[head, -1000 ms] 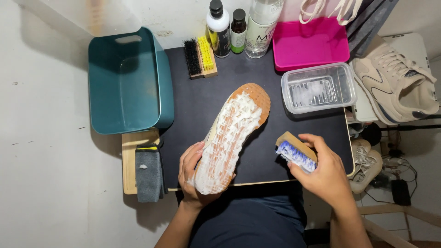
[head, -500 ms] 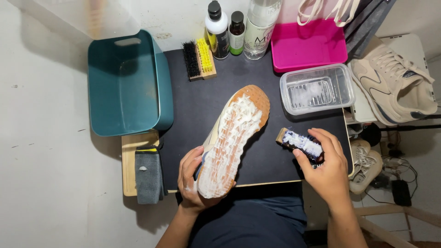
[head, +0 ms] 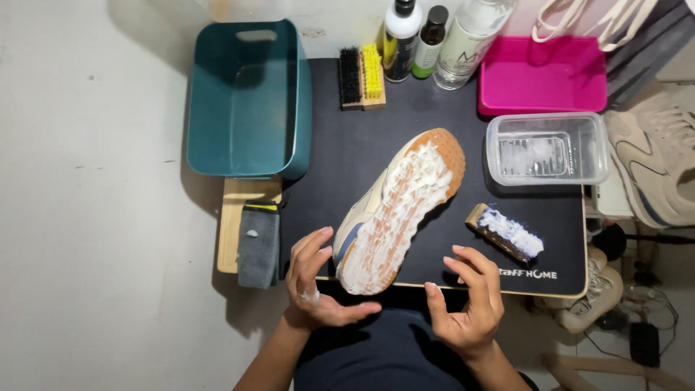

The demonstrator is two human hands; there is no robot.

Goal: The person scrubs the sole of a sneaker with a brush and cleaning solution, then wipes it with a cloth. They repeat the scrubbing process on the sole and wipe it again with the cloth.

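A: Foam-white lather coats the upturned sole of the sneaker (head: 398, 210), which lies on the black mat (head: 347, 152) just beyond the left hand (head: 315, 286). State of that hand?

B: Left hand: open, fingers spread, fingertips touching or nearly touching the heel end; a dab of foam on one finger. Right hand (head: 467, 304): open, palm turned inward, holding nothing.

A: Brush?

B: Wooden scrub brush (head: 505, 233), lathered bristles up, lies on the mat just beyond the right hand, apart from it.

A: Step, by your judgement?

B: A pause in scrubbing, sole soaped. Next move likely calls for a firm grip on the shoe and a reach to the brush or the grey cloth (head: 258, 245) left of the left hand.
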